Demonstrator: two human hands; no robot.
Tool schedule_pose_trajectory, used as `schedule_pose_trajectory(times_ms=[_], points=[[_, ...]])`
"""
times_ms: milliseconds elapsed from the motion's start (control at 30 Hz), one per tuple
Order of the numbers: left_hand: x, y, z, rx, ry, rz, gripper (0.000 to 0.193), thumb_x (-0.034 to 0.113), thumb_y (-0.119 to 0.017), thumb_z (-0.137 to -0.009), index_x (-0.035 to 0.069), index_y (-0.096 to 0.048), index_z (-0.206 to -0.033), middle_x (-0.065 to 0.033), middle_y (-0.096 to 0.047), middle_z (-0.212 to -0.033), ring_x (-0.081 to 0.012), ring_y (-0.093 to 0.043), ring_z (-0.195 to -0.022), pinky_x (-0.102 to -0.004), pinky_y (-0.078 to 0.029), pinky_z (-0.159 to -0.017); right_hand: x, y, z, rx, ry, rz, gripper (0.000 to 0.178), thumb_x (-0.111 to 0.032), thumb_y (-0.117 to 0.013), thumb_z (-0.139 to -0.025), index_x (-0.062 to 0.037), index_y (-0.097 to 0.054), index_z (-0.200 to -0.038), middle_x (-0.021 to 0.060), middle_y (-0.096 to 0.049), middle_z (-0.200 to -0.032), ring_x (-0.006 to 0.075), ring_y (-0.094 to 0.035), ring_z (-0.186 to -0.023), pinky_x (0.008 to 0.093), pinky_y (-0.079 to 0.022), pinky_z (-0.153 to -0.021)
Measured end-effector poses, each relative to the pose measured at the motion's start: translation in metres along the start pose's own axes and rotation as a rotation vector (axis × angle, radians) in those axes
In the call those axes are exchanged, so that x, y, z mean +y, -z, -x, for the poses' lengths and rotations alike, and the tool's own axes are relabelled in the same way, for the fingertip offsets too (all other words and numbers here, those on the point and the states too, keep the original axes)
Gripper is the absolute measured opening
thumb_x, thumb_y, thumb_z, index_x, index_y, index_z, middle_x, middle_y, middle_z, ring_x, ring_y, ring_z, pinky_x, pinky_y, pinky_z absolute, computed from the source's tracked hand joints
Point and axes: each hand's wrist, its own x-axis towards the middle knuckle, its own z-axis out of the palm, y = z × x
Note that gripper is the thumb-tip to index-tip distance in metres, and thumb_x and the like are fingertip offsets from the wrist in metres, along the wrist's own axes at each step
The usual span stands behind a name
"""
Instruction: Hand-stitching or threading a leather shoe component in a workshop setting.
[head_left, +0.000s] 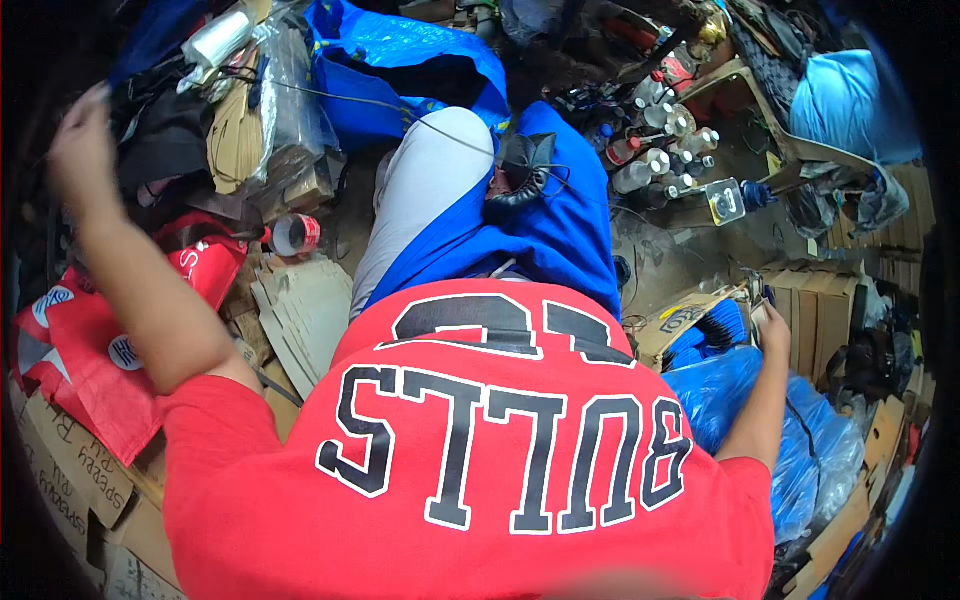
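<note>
Through the head camera, I'm seeing my left hand (pixel 82 150) blurring at the upper left, near a dark cloth bundle (pixel 165 140); I cannot tell whether its fingers are gripping anything. My right hand (pixel 772 328) is hovering or resting beside a brown carton (pixel 818 305), its grip unclear too. Blue bristles (pixel 712 335) are showing close by, next to a cardboard flap (pixel 680 316) carrying dark print. The red shirt (pixel 290 480) is displaying large black lettering and numerals edged in white, upside down to me. On the left, a red bag (pixel 100 375) is bearing white lettering and round emblems, cardboard (pixel 75 440) is showing handwritten marker capitals, and a clear bottle (pixel 292 236) is wearing a red label.
</note>
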Motion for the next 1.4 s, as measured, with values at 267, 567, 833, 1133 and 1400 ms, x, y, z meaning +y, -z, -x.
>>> schedule_pose_trajectory(times_ms=[267, 567, 833, 1133, 1400], points=[[0.181, -0.099, 0.252, -1.013, -0.741, 0.902, 0.040, 0.009, -0.058, -0.085, 0.011, -0.054, -0.125, -0.0166, -0.061, -0.111, -0.0269, -0.058, -0.106, -0.0347, -0.044, -0.091, -0.344, -0.014, 0.114, -0.543, 0.758, -1.083, 0.037, -0.024, -0.063, -0.086, -0.0075, -0.057, -0.119, 0.0012, -0.057, -0.094, 0.0090, -0.049, -0.085, 0.0233, -0.041, -0.078], [0.060, -0.164, 0.188, -1.094, -0.109, 0.961, 0.024, 0.027, -0.063, -0.084, 0.003, -0.064, -0.083, -0.0047, -0.061, -0.072, -0.0112, -0.053, -0.070, -0.0287, -0.044, -0.069, -0.294, -0.007, 0.056, -0.569, 0.461, -1.067, 0.024, -0.027, -0.058, -0.088, -0.0072, -0.057, -0.076, -0.0069, -0.039, -0.067, 0.0052, -0.036, -0.059, 0.0222, -0.031, -0.055], [0.170, -0.124, 0.202, -0.871, -0.663, 1.007, 0.037, 0.009, -0.066, -0.077, 0.009, -0.061, -0.114, -0.0106, -0.058, -0.121, -0.0235, -0.054, -0.112, -0.0333, -0.040, -0.097, -0.348, 0.023, 0.076, -0.236, 0.784, -0.710, 0.025, -0.008, -0.057, -0.086, -0.0066, -0.063, -0.110, 0.0054, -0.056, -0.083, 0.0133, -0.053, -0.066, 0.0270, -0.045, -0.063], [0.249, -0.143, 0.217, -1.522, -0.789, 0.867, 0.028, 0.021, -0.073, -0.075, 0.002, -0.065, -0.094, -0.0096, -0.059, -0.089, -0.0188, -0.061, -0.078, -0.0307, -0.049, -0.071, -0.410, 0.032, 0.086, -0.168, 1.178, -0.512, 0.008, -0.003, -0.063, -0.079, -0.0064, -0.065, -0.086, 0.0095, -0.059, -0.085, 0.0234, -0.059, -0.082, 0.0315, -0.048, -0.069], [0.256, -0.156, 0.226, -1.695, -0.691, 0.993, 0.025, 0.019, -0.073, -0.076, 0.001, -0.067, -0.092, -0.0030, -0.066, -0.079, -0.0104, -0.059, -0.071, -0.0258, -0.047, -0.068, -0.399, 0.011, 0.088, -0.254, 1.170, -0.627, 0.009, -0.004, -0.065, -0.079, -0.0069, -0.065, -0.087, 0.0068, -0.058, -0.083, 0.0197, -0.058, -0.080, 0.0301, -0.047, -0.070]])
